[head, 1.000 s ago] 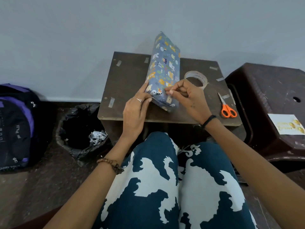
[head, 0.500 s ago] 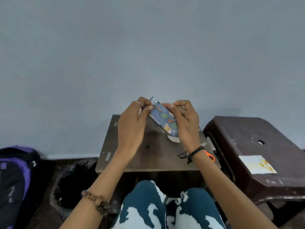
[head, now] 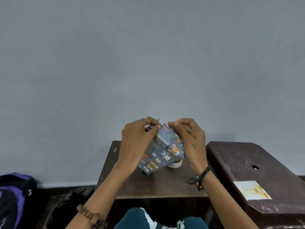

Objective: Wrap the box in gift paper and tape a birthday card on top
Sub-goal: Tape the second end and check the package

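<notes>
One wrapped box (head: 162,151), covered in blue animal-print gift paper, is held tilted in the air above the small brown desk (head: 153,184), its lower end close over the desk top. The left hand (head: 137,141) grips the left side of the box, thumb and fingers curled round its upper corner. The right hand (head: 188,139) pinches the paper at the top end with thumb and forefinger, the other fingers curled behind; its grip is closed on the box.

Handling, as judged: the box appears light, since both hands carry it by one end without strain. The card beneath the paper should be stiff; the paper itself is thin, likely smooth and prone to tear or crease at the folds. Hold is best taken on the flat sides and edges, not on the loose end flaps.

Count: one wrapped box; one tape roll (head: 175,164), partly hidden under the box; one birthday card (head: 252,190), lying on the dark plastic stool (head: 247,162) to the right, well apart from the box; one purple backpack (head: 13,195) on the floor at left. The card is not yet taped on.
</notes>
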A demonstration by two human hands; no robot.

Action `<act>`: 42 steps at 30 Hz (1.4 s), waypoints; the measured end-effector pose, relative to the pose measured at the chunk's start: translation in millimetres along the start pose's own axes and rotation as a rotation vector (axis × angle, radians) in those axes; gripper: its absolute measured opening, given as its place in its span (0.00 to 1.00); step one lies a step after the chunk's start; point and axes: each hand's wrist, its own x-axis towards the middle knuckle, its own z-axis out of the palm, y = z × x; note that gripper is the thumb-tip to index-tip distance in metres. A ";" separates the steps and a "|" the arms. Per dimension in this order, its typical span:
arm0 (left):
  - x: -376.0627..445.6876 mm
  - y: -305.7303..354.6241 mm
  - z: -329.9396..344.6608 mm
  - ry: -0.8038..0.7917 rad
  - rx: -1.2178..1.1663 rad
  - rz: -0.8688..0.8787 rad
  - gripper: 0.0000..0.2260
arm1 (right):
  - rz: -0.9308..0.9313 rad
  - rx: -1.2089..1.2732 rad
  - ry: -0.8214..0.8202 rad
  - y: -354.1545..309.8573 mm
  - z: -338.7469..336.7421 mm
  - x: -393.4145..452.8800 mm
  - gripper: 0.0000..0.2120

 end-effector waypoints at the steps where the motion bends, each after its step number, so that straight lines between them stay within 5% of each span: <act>1: 1.1 0.9 -1.7 0.005 0.010 -0.001 0.08 | 0.006 -0.003 -0.019 -4.3 -2.2 2.7 0.04; 12: 12.2 1.7 -15.0 -0.011 -0.049 -0.094 0.10 | -0.004 -0.295 -0.322 -30.8 4.5 24.6 0.04; 23: 21.0 -6.9 -18.8 -0.009 -0.150 -0.208 0.05 | -0.068 -0.542 -0.405 -38.3 19.4 33.3 0.06; 42: 28.9 -12.7 -13.9 -0.006 -0.267 -0.269 0.05 | -0.053 -0.595 -0.552 -46.5 17.9 42.6 0.07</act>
